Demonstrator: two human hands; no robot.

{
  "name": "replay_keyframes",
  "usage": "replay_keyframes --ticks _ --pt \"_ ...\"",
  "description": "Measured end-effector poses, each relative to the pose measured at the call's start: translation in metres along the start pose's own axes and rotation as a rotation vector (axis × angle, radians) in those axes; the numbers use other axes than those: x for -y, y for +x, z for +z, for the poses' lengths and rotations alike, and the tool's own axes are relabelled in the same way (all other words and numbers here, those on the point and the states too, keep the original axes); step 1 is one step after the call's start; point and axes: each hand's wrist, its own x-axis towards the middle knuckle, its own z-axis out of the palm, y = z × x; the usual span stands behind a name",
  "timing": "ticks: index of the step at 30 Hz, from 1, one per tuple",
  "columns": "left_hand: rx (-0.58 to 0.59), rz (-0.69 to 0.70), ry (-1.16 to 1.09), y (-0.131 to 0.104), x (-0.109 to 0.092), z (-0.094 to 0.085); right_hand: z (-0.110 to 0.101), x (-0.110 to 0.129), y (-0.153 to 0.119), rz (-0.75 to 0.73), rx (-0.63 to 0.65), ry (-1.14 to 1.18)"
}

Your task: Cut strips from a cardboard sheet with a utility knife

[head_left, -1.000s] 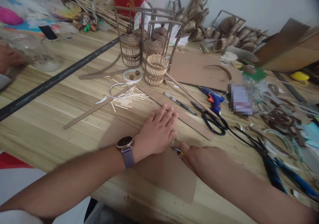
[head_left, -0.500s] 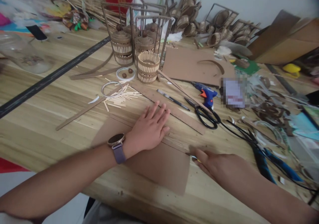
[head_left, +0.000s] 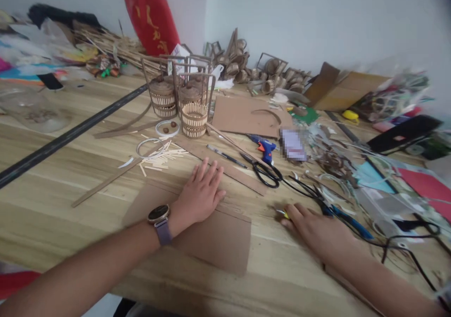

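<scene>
My left hand [head_left: 200,192] lies flat with fingers spread on a brown cardboard sheet [head_left: 221,242], a watch on its wrist. A dark line runs across the sheet near that hand. To the right, past the sheet's edge, my right hand [head_left: 313,228] is closed round a small craft knife [head_left: 284,214] with a yellow body and a bare blade tip. Most of the knife is hidden in the fingers. Beyond my left hand rest a cardboard strip [head_left: 241,176] and a pen [head_left: 227,156]. Black-handled scissors [head_left: 268,172] lie beyond the knife.
Behind stand small slatted buckets, one an open bucket [head_left: 194,119], near loose sticks [head_left: 164,156] and a tape ring [head_left: 150,149]. A blue glue gun [head_left: 267,150], pliers [head_left: 352,223] and scraps lie right. A cardboard panel [head_left: 239,115] and a box [head_left: 347,91] are farther back.
My right hand with the craft knife has moved right, off the cardboard's edge. My left hand stays flat on the sheet. The view has tilted up, showing more wall.
</scene>
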Motion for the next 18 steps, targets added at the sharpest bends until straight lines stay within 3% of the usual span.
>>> replay_keyframes --ticks 2,5,7,9,11,13,15,18 --pt "-0.022 0.018 -0.028 0.0 0.002 -0.001 -0.001 0.007 0.01 0.017 -0.031 -0.09" --pt "0.017 0.134 -0.09 -0.007 0.011 -0.013 -0.004 0.025 0.016 0.097 -0.174 -0.148" --pt "0.121 0.223 -0.102 -0.019 0.022 -0.028 -0.01 0.043 0.016 0.135 -0.243 -0.095" --pt "0.278 0.202 -0.051 -0.034 0.037 -0.045 -0.02 0.066 0.017 0.145 -0.226 0.067" --pt "0.482 0.159 -0.004 -0.048 0.052 -0.059 -0.035 0.092 0.022 0.102 -0.1 0.291" --pt "0.607 0.12 0.053 -0.058 0.063 -0.067 -0.051 0.115 0.033 0.06 0.045 0.446" --pt "0.621 0.086 0.081 -0.061 0.068 -0.069 -0.066 0.13 0.046 0.086 0.203 0.515" --pt "0.546 0.08 0.082 -0.056 0.064 -0.068 -0.085 0.134 0.061 0.121 0.332 0.539"
